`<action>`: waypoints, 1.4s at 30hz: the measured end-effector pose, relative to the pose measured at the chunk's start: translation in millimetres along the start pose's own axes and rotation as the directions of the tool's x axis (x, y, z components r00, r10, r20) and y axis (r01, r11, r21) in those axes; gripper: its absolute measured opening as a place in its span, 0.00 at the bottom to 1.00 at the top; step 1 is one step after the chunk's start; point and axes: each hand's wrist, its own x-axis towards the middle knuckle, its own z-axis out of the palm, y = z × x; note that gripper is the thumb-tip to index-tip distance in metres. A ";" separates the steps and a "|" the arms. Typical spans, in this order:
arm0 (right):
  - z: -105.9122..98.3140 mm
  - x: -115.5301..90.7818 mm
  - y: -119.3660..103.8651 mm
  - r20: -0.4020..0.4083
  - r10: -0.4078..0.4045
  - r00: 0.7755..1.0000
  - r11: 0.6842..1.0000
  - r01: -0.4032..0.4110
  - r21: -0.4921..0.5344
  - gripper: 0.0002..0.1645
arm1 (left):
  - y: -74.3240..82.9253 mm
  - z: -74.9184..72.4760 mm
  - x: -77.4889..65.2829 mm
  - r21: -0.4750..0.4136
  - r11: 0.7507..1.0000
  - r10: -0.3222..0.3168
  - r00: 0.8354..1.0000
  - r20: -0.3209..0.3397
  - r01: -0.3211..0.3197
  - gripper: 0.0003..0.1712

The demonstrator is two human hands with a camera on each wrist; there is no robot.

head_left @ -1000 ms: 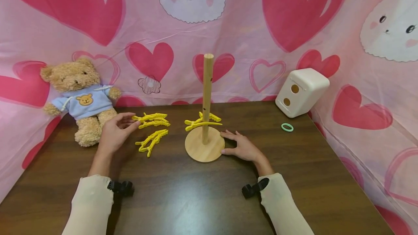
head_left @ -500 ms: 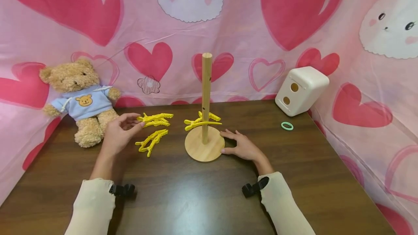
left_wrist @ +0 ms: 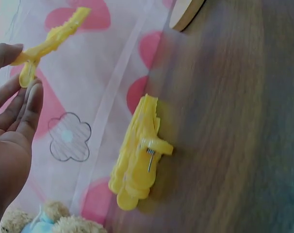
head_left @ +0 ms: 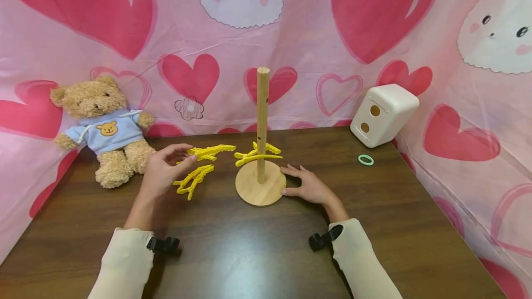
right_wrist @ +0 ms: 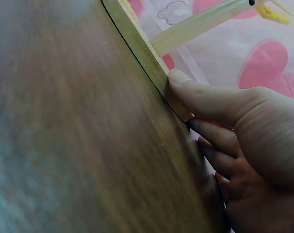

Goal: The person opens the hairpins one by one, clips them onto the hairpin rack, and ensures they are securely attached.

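Note:
My left hand pinches a yellow alligator hair clip between thumb and fingers, raised off the table. Just below it, a second yellow clip is mostly hidden by the hand and the held clip. A third clip lies nearer me; in the left wrist view the yellow clips overlap. A wooden stand with a round base and an upright pole is at centre. Another yellow clip straddles the pole low down. My right hand holds the base's right edge, thumb on the rim.
A teddy bear in a blue hoodie leans on the pink heart-printed cloth at the back left. Toward the back right of the brown table are a white box with two round holes and a mint-green ring.
The left hand has moved to the right with the pinched clip, lifting it away from the one below. My right hand keeps its place at the base.

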 end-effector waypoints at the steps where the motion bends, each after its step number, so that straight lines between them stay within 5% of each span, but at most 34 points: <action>1: 0.0 -0.1 0.7 -0.002 0.002 1.000 1.000 -0.002 -0.002 0.42 | 1.1 1.5 0.1 -0.011 1.000 -0.004 1.000 0.008 0.004 0.19; 7: -0.5 -0.3 0.9 0.000 0.025 1.000 1.000 -0.025 -0.007 0.42 | 8.4 6.9 -0.4 -0.030 1.000 -0.004 0.999 0.036 0.005 0.18; 20: -1.3 1.6 -1.4 0.003 0.010 1.000 1.000 -0.010 0.001 0.42 | 30.3 23.8 5.6 0.042 0.983 0.176 0.984 0.034 -0.177 0.14; 29: -1.7 1.1 -1.5 0.008 0.018 1.000 1.000 -0.018 -0.007 0.42 | 40.0 36.1 6.4 0.014 0.941 0.339 0.940 0.026 -0.339 0.14; 35: -2.8 0.8 -3.6 0.010 0.020 1.000 1.000 -0.020 -0.002 0.42 | 44.0 46.3 6.6 0.024 0.928 0.373 0.928 0.010 -0.373 0.12; 42: -2.1 0.2 -3.7 0.013 0.038 0.999 0.999 -0.038 -0.004 0.42 | 43.9 60.4 8.5 0.059 0.890 0.452 0.892 0.006 -0.451 0.13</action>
